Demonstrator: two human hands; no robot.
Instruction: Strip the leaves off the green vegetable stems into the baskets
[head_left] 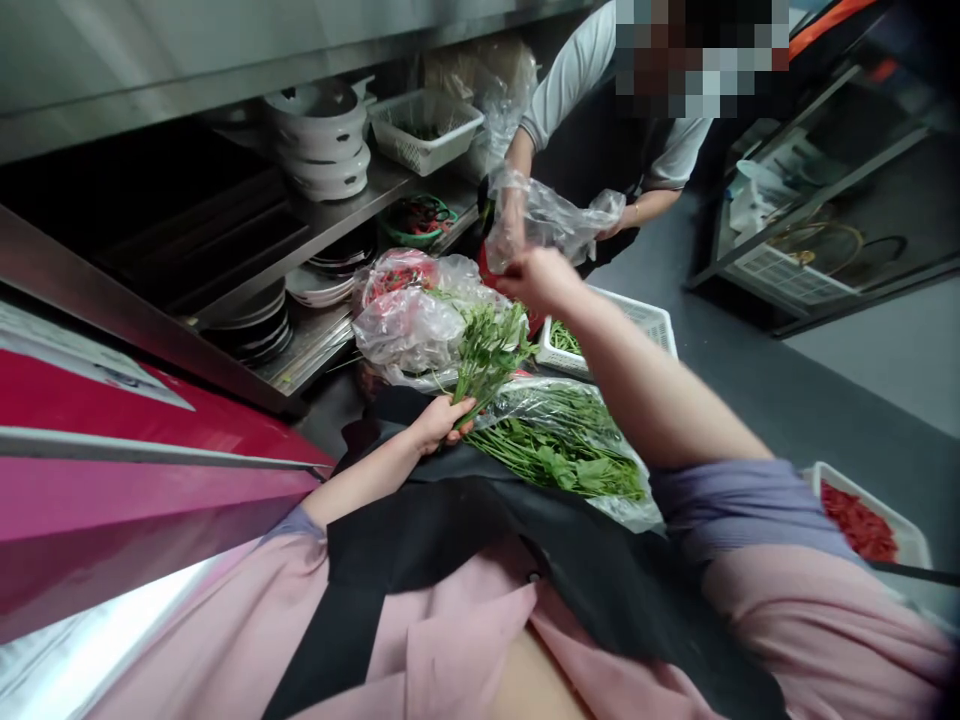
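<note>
My left hand (444,422) is closed around the stems of a bunch of leafy green herbs (491,345), its leaves pointing away from me. Just right of it, more long-stemmed greens (562,455) lie on an opened clear plastic bag (637,512). My right hand (544,280) reaches forward, fingers curled closed, near a clear plastic bag (555,215) that a co-worker holds with both hands. Whether my right fingers grip anything is too hidden to tell. Beyond my left hand sit clear bags (412,325) with something red inside.
A white basket (660,325) of green vegetables stands beyond my right forearm. Steel shelves (375,210) on the left carry stacked white pots (322,140), plates and a white basket (427,130). At right are a container of red pieces (859,520) and a metal-framed rack (795,230).
</note>
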